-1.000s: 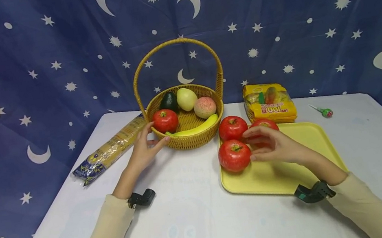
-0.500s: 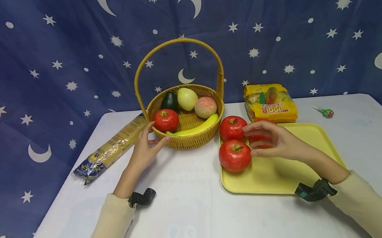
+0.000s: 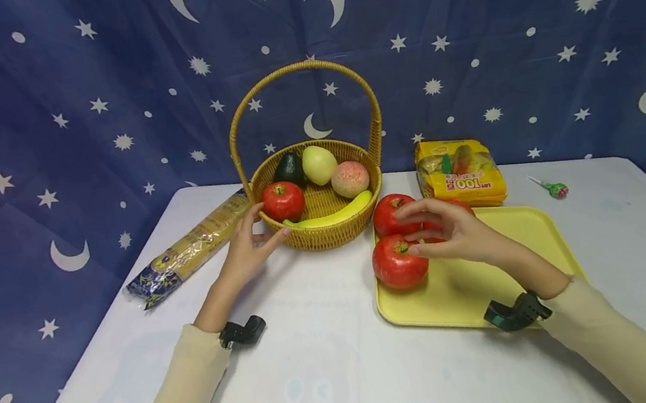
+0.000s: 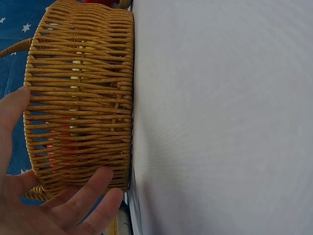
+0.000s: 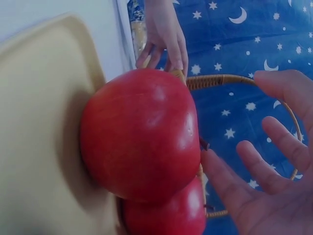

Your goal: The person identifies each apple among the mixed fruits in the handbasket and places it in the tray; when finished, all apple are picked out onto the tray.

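My left hand [image 3: 244, 249] rests at the left front of a wicker basket [image 3: 328, 237], fingers spread. In the left wrist view its thumb touches the rim and its fingers lie along the woven side. Inside the basket are a red apple [image 3: 283, 201], a banana [image 3: 334, 214], an avocado [image 3: 289, 169], a pale yellow-green round fruit [image 3: 319, 164] and a peach [image 3: 351, 178]. My right hand [image 3: 459, 233] hovers over three red apples with fingers parted: a front apple [image 3: 398, 268], a back apple [image 3: 388, 218] and one partly hidden behind the hand.
The apples sit at the left end of a yellow tray [image 3: 516, 235]. Behind it lies a yellow food packet [image 3: 462, 174], with a lollipop [image 3: 556, 190] to its right. A long pasta bag [image 3: 192, 249] lies left of the basket. A starry cloth hangs behind.
My right hand has shifted left, over the front and back apples. My left hand stays at the basket. The whole head view has moved slightly.
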Demonstrator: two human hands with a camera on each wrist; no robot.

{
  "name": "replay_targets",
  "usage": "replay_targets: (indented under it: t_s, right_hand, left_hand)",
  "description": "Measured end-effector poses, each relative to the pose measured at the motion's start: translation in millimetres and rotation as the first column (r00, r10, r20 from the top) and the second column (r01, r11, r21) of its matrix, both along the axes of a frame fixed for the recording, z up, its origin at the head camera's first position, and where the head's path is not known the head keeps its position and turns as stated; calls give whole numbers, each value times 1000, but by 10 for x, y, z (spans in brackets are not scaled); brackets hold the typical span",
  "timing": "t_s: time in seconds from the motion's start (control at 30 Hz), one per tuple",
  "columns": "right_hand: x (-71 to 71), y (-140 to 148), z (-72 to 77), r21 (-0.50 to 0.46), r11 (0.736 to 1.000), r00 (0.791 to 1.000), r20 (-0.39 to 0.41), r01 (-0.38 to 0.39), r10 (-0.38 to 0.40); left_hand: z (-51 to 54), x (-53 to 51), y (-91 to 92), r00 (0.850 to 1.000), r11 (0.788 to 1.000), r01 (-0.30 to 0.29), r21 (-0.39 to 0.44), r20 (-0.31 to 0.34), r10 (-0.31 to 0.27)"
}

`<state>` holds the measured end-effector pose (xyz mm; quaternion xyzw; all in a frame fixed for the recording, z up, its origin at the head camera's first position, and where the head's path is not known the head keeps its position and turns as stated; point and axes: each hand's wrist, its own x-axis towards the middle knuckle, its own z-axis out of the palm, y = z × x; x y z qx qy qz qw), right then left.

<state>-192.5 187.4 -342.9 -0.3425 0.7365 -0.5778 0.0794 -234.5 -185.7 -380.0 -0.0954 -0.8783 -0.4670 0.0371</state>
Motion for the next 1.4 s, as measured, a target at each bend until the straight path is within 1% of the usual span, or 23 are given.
replay_targets:
  t_s: [0.17, 0.3, 0.57, 0.77, 1.0, 1.17, 1.4]
  right_hand:
    - [-53, -63, 38, -22, 999, 999, 43, -29, 30]
    - [-90, -123, 77, -25, 999, 997, 72, -34, 35]
    - [-150, -259, 174, 50, 998, 995, 93, -35, 30]
    - [-187, -326, 185, 46, 998, 991, 126, -42, 36]
    - [-309, -458, 206, 63, 996, 990, 126, -65, 57]
    - [-387, -555, 203, 81, 991, 987, 132, -108, 97]
    - [-459, -647, 208, 97, 986, 986, 114, -136, 125]
  left_hand:
    - [5, -2, 0, 1000, 1000, -2, 3, -3, 2]
    - [-6, -7, -7, 1000, 1000, -3, 5, -1, 3]
    - [-35, 14, 7, 1000, 1000, 3, 5, 14, -3]
    - [-35, 17, 18, 1000, 1000, 9, -4, 9, -9]
    - [10, 13, -6, 1000, 1000, 5, -6, -2, -5]
    - [1, 17, -24, 1000, 1000, -5, -7, 12, 5]
    - [1, 14, -2, 1000, 1000, 1, -6, 15, 0]
